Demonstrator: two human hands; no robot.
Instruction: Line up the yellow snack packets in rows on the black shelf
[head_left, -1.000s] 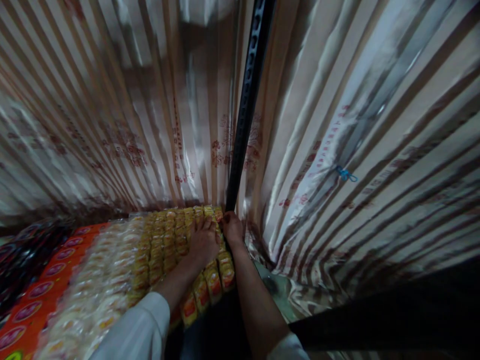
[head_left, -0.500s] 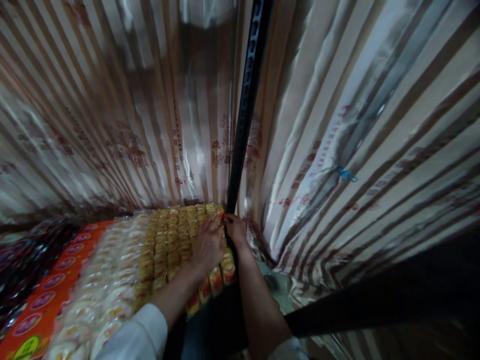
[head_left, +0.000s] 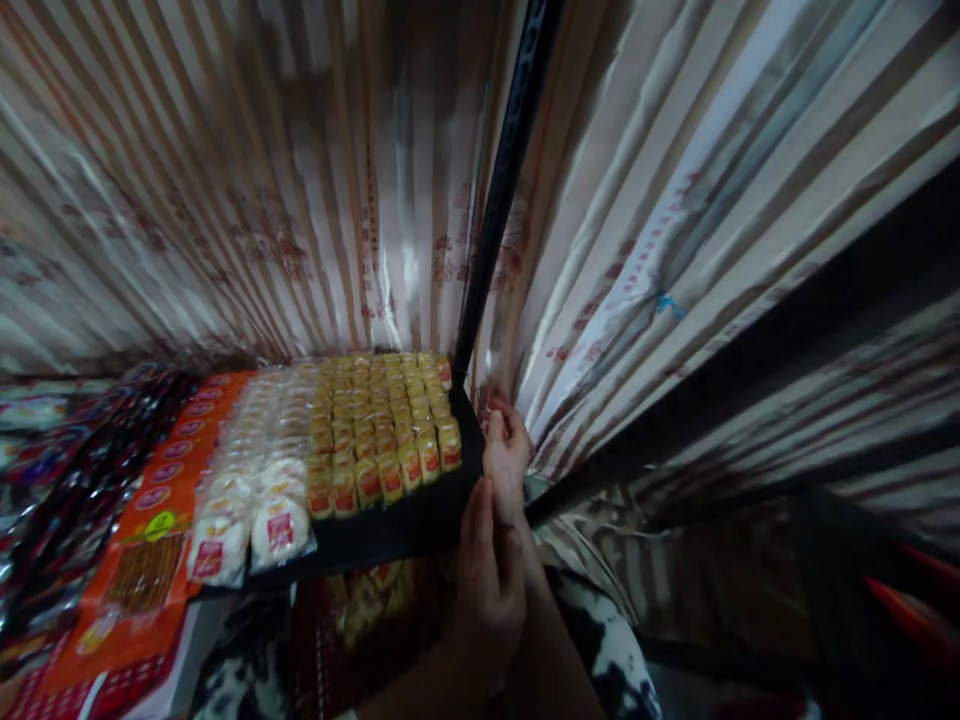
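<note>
My left hand (head_left: 489, 585) is in front of the shelf's right end. Its fingers are stretched out and it holds nothing that I can see. Just beyond it, past the shelf corner, is my right hand (head_left: 508, 462), with loosely bent fingers, slightly blurred, and nothing visible in them. The two hands overlap in view; I cannot tell whether they touch. Left of them, small yellow wrapped pastries (head_left: 386, 430) stand in tight rows on the black shelf (head_left: 375, 535). Beside the pastries lie rows of white round packaged cakes (head_left: 281, 515).
Further left are orange snack packs (head_left: 142, 545) and dark shiny packets (head_left: 82, 490). A black slotted post (head_left: 499, 200) rises at the shelf's back corner. Striped printed plastic sheeting (head_left: 300, 200) hangs behind and to the right, with a blue tie (head_left: 670, 305). A dark bar (head_left: 675, 400) crosses the right side.
Both hands have drawn back from the far right corner of the pastry rows toward me and to the right. The view has shifted, showing more of the shelf front.
</note>
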